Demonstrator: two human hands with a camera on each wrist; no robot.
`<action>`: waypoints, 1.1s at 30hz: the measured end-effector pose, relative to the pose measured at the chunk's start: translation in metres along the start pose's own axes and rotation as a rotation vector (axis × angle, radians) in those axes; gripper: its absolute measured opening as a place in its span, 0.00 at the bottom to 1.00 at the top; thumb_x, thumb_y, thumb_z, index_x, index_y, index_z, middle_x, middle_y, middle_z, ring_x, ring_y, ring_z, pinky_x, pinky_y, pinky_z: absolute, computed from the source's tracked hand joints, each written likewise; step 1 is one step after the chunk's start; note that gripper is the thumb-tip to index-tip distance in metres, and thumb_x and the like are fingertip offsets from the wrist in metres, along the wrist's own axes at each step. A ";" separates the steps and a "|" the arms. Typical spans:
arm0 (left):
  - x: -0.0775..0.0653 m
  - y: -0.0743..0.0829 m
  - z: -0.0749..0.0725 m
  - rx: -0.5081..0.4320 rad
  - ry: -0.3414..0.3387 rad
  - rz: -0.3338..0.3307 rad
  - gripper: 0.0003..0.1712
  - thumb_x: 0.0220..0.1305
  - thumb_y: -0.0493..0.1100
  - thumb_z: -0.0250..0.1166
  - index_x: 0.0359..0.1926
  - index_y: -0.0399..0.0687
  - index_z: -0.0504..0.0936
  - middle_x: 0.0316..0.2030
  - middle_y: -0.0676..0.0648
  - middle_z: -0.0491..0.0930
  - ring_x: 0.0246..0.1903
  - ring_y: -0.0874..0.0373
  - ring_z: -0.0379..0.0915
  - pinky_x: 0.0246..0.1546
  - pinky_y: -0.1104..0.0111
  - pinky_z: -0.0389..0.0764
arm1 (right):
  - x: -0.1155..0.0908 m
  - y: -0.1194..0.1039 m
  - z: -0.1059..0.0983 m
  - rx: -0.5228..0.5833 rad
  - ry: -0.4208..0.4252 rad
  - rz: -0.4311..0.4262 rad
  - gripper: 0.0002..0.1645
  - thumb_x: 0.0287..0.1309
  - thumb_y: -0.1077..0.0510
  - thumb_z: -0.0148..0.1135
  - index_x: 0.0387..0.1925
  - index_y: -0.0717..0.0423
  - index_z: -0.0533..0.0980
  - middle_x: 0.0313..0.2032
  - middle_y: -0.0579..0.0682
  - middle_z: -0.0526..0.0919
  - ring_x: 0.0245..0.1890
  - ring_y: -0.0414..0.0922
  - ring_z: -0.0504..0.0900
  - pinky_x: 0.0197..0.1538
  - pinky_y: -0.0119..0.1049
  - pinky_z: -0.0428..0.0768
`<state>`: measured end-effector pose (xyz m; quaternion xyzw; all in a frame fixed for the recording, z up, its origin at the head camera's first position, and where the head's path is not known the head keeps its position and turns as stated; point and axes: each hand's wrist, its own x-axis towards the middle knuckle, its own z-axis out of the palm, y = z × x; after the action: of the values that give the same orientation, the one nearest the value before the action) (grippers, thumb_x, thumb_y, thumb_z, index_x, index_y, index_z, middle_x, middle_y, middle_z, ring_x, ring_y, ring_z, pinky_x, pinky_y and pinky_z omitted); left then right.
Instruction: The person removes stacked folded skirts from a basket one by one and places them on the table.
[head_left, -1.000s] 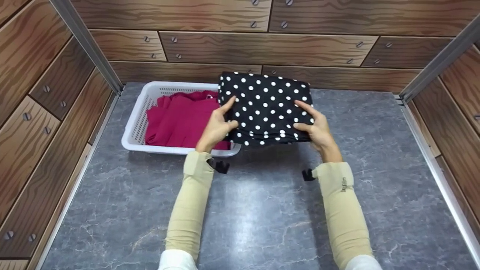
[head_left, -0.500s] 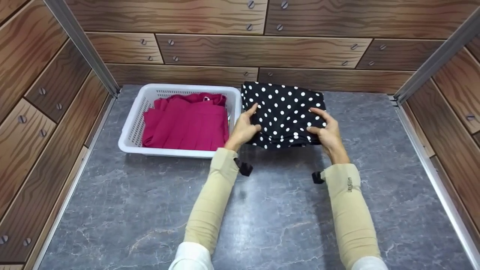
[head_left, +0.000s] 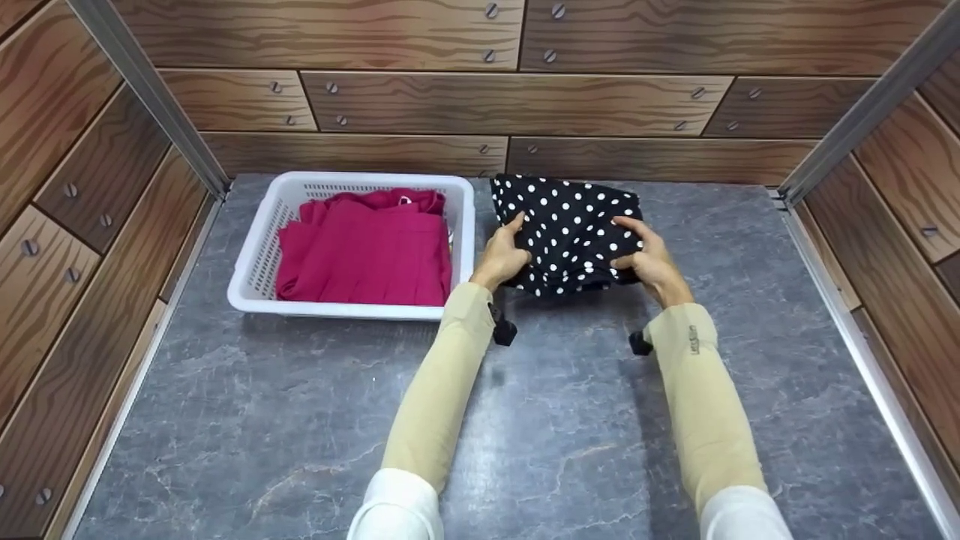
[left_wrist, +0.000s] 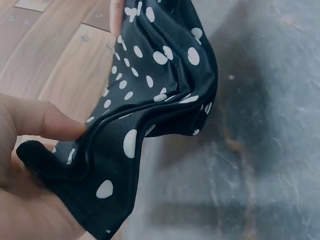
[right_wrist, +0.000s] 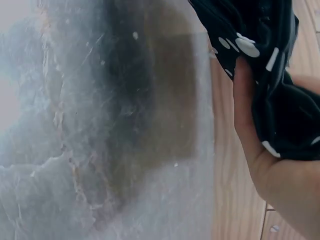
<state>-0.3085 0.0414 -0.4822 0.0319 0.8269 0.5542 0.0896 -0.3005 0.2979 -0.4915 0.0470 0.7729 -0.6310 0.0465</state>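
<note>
A folded black garment with white polka dots (head_left: 566, 232) is held between both hands, just right of the basket in the head view. My left hand (head_left: 506, 255) grips its left side, thumb on top and the other fingers underneath. On the opposite side my right hand (head_left: 649, 259) pinches the cloth the same way. The fabric sags and creases in the middle. In the left wrist view the dotted cloth (left_wrist: 145, 85) hangs over the grey surface, its layers bunched near the thumb. The right wrist view has the cloth (right_wrist: 280, 75) tucked between thumb and fingers.
A white plastic basket (head_left: 345, 309) stands at the back left, with a folded dark-pink garment (head_left: 367, 251) in it. Wood-patterned walls (head_left: 517, 105) with metal corner posts enclose the grey marbled surface (head_left: 300, 420) on the back and both sides.
Both hands have carried the dotted garment rightward from over the basket's right side to beside it, uncovering the pink cloth. The garment's sides have come closer together and its middle has creased more.
</note>
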 end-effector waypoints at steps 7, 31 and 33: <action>0.006 -0.012 0.011 0.018 0.039 -0.059 0.43 0.60 0.26 0.50 0.78 0.50 0.62 0.73 0.41 0.64 0.72 0.49 0.59 0.72 0.62 0.59 | 0.007 0.016 0.008 -0.014 0.093 -0.033 0.53 0.37 0.86 0.53 0.72 0.64 0.63 0.74 0.63 0.58 0.68 0.53 0.59 0.64 0.36 0.69; -0.015 0.023 -0.052 0.177 0.085 0.219 0.31 0.68 0.32 0.60 0.72 0.39 0.68 0.70 0.39 0.68 0.70 0.46 0.60 0.72 0.59 0.59 | 0.010 -0.032 0.052 -0.426 0.337 -0.310 0.23 0.58 0.71 0.61 0.57 0.72 0.76 0.60 0.68 0.76 0.64 0.61 0.71 0.70 0.48 0.64; -0.020 0.022 -0.067 0.203 0.100 0.228 0.31 0.69 0.32 0.60 0.71 0.38 0.69 0.69 0.38 0.69 0.70 0.45 0.61 0.72 0.59 0.59 | 0.007 -0.043 0.063 -0.374 0.294 -0.327 0.22 0.58 0.71 0.63 0.56 0.72 0.77 0.57 0.68 0.78 0.60 0.61 0.75 0.66 0.48 0.69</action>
<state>-0.3022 -0.0148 -0.4349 0.1070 0.8731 0.4753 -0.0191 -0.3119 0.2278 -0.4632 0.0035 0.8716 -0.4633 -0.1604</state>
